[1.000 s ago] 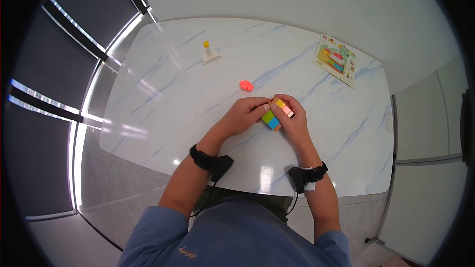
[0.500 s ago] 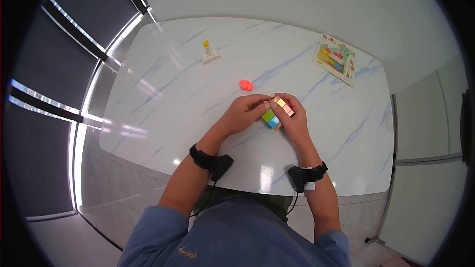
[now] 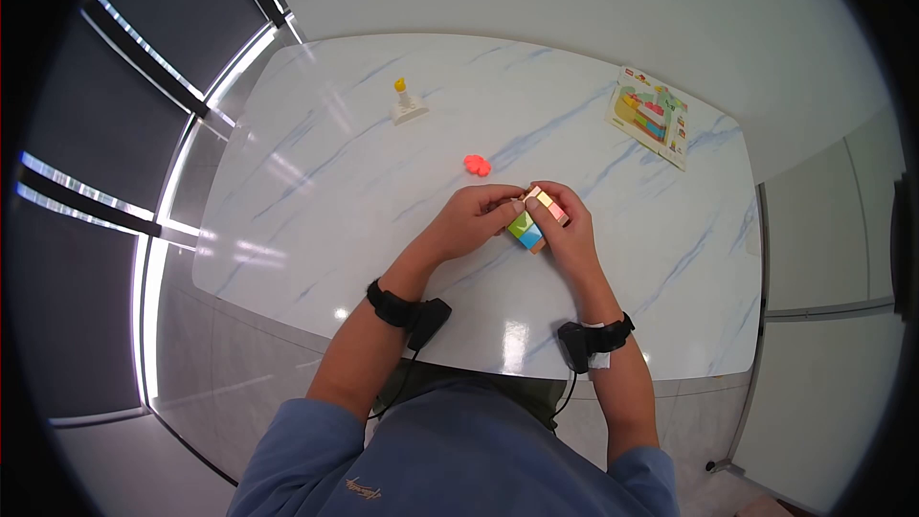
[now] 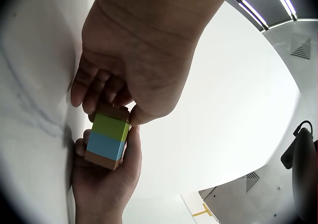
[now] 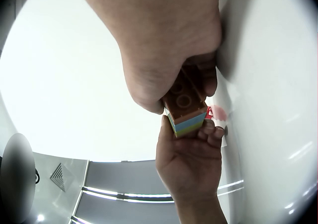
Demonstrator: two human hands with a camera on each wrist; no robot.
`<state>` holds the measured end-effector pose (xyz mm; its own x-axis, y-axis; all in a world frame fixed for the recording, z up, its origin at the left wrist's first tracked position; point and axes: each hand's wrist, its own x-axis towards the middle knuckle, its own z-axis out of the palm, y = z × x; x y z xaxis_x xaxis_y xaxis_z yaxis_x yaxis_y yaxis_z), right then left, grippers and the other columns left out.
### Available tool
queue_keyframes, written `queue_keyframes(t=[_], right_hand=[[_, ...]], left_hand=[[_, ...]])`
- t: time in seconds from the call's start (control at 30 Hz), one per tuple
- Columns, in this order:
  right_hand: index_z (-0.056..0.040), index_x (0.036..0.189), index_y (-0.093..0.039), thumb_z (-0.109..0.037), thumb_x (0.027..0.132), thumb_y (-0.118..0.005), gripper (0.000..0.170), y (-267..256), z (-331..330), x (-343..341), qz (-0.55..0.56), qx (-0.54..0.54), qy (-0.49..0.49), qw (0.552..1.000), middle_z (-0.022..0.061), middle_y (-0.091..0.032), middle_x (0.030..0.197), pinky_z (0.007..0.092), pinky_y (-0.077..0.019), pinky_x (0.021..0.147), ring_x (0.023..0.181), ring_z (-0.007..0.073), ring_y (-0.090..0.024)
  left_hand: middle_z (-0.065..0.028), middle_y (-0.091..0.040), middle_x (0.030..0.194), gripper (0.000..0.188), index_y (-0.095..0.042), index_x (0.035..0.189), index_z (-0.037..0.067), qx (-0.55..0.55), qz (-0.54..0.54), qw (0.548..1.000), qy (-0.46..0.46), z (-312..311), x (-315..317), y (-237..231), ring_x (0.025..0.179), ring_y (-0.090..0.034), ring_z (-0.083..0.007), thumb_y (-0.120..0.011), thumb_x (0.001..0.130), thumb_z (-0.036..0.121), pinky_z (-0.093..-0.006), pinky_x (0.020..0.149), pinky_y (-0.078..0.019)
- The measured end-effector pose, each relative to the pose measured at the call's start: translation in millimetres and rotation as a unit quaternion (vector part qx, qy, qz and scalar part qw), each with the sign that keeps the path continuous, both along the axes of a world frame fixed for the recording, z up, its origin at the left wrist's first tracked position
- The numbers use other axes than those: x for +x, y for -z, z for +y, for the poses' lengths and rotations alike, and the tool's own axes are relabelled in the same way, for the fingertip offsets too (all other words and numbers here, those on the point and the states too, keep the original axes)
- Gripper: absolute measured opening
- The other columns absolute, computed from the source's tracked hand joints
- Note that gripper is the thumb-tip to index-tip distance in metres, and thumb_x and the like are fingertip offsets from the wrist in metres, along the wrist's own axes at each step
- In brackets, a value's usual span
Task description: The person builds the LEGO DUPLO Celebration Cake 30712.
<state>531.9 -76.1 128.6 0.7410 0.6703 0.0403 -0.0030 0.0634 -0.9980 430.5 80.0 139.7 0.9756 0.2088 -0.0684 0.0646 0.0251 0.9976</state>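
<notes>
Both hands grip one stack of toy building bricks (image 3: pixel 525 230), close over the table's near half. My left hand (image 3: pixel 467 222) pinches its left end between thumb and fingers. From the right, my right hand (image 3: pixel 574 241) wraps around it, thumb across the top. In the left wrist view the stack's side (image 4: pixel 107 138) shows brown, green, blue and brown layers. The head view adds yellow and pink bricks (image 3: pixel 553 210) beside the right thumb. A hollow brown underside (image 5: pixel 184 102) faces the right wrist camera. Fingers hide part of the stack.
A coral flower-shaped piece (image 3: pixel 477 165) lies just beyond the hands. Farther back stands a white brick (image 3: pixel 410 113) with a yellow-topped piece (image 3: pixel 401 86) on it. An instruction booklet (image 3: pixel 649 117) lies at the far right of the marbled table (image 3: pixel 316 163).
The stack has tilted slightly in the hands, and the glare on its coloured faces has shifted. Both hands keep their hold in nearly the same place.
</notes>
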Motion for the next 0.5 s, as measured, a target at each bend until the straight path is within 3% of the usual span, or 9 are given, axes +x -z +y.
queue_keyframes(t=[0.27, 0.5], right_hand=[[0.0009, 0.118, -0.062, -0.026, 0.093, -0.069, 0.037, 2.8, -0.8, 1.0, -0.002, -0.001, -0.007, 1.000, 0.0071, -0.066, 0.109, 0.0271, -0.0486, 0.089, 0.101, 0.0138, -0.061], [0.0007, 0.115, -0.061, -0.028, 0.093, -0.069, 0.037, 2.7, 0.0, -0.5, -0.015, 0.002, -0.007, 1.000, 0.0075, -0.066, 0.105, 0.0277, -0.0506, 0.085, 0.097, 0.0132, -0.062]], left_hand=[[-0.0020, -0.066, 0.091, 0.035, -0.063, 0.123, -0.004, 0.015, 0.005, 1.000, 0.004, 1.4, 0.1, 2.4, 0.079, -0.056, -0.0062, -0.059, 0.098, 0.020, -0.0230, 0.069, -0.0468], [-0.0030, -0.067, 0.090, 0.033, -0.064, 0.120, -0.004, 0.047, -0.006, 0.999, -0.009, -0.4, -0.4, 5.3, 0.079, -0.057, -0.0073, -0.059, 0.097, 0.020, -0.0244, 0.072, -0.0478]])
